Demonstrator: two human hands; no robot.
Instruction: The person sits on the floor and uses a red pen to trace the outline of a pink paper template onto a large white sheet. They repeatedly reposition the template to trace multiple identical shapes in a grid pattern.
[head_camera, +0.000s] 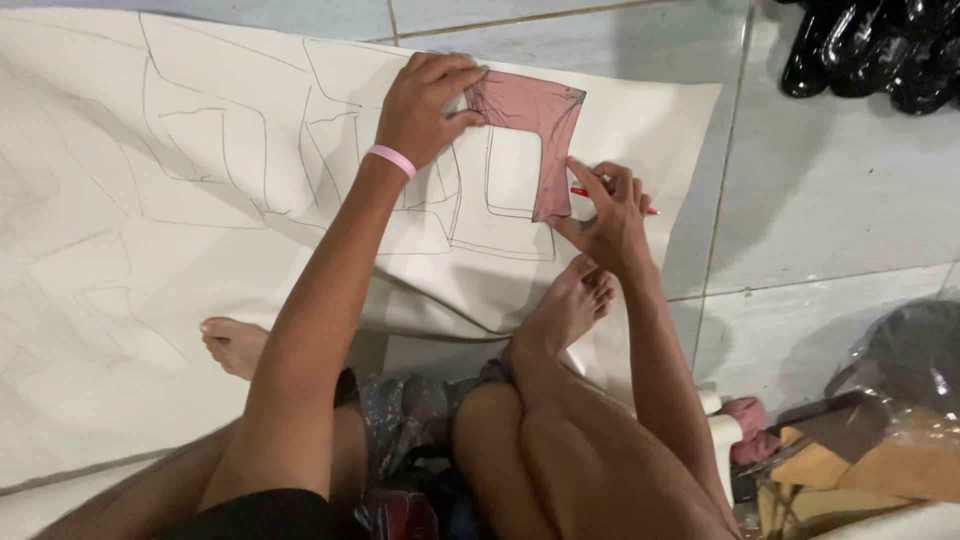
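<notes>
A pink template (535, 125) is lying flat on a large cream sheet (120, 300) that is spreading across the tiled floor (830, 190). The template is an angular, upside-down U shape: a wide bar across the top and one long leg running down its right side, with dark scribbled marks along its edges. The left hand (425, 105), wearing a pink wristband (391, 160), is pressing down on the template's upper left corner, fingers spread flat rather than closed round it. The right hand (605, 215) is pinching a red pen (645, 209) in its grip beside the lower end of the leg. Pencil outlines of similar shapes are covering the sheet. Bare feet are resting on the sheet's near edge.
</notes>
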